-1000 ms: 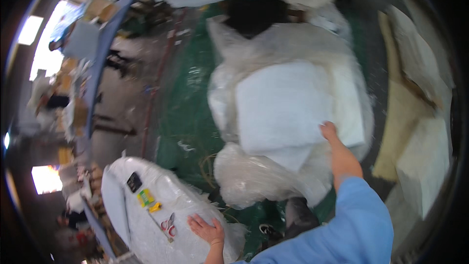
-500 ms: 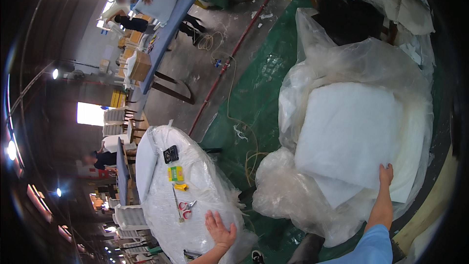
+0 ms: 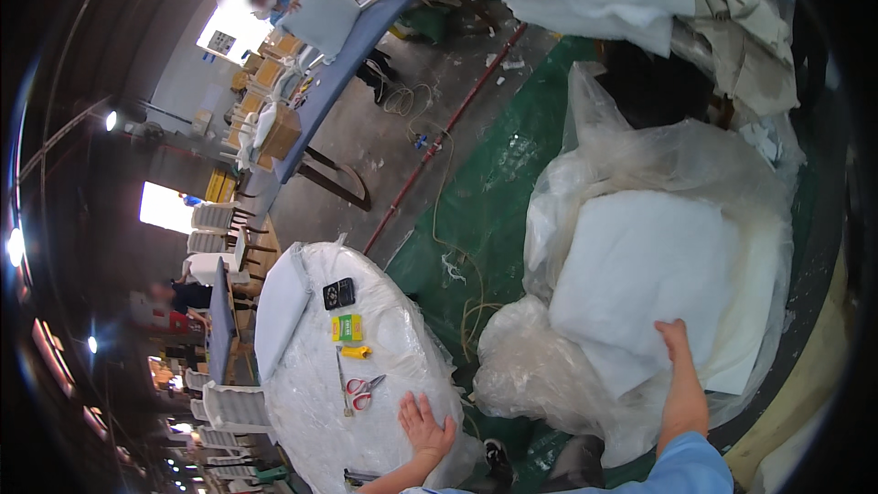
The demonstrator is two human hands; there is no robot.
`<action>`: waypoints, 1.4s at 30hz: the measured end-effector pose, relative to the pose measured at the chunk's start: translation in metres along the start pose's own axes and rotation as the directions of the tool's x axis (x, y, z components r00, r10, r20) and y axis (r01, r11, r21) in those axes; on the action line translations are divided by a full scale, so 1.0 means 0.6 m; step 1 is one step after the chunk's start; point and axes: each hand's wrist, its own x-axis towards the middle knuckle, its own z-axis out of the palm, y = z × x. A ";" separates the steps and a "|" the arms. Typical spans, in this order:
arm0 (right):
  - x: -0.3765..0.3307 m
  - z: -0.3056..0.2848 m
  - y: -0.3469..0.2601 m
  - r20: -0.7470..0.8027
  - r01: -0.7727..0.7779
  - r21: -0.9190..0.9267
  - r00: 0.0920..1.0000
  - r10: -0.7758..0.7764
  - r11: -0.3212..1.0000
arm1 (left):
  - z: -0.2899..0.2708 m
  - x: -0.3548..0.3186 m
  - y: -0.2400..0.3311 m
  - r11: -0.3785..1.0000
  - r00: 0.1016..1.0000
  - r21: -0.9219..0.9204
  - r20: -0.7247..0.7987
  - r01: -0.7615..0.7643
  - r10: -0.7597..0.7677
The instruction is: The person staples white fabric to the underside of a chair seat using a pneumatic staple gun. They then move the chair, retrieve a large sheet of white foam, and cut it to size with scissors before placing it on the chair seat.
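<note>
A matt, soft white sheet of padding (image 3: 645,279) is touched by the right hand (image 3: 674,340). It is enclosed in thin, glossy, crinkled clear plastic bag (image 3: 604,165). The near left bundle (image 3: 366,384), pressed by the left hand (image 3: 425,423), is wrapped in shiny wrinkled film. Scissors (image 3: 363,391) show metal blades and red plastic handles. The green floor mat (image 3: 485,192) appears smooth; the concrete floor (image 3: 384,146) rough and matt.
</note>
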 end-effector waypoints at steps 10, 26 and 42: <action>-0.179 0.221 -0.238 0.183 0.495 -0.130 0.863 -0.470 0.859 | -0.017 -0.021 -0.027 0.997 0.999 -0.074 0.034 0.035 -0.032; -0.672 0.262 -0.568 0.350 0.621 0.265 0.650 -0.674 0.737 | -0.276 0.125 0.110 0.609 0.858 -0.620 -0.459 -0.496 0.231; -0.589 0.037 -0.511 0.457 0.801 0.037 0.518 -0.723 0.597 | -0.507 0.369 0.173 -0.275 0.983 -0.958 0.032 0.081 0.178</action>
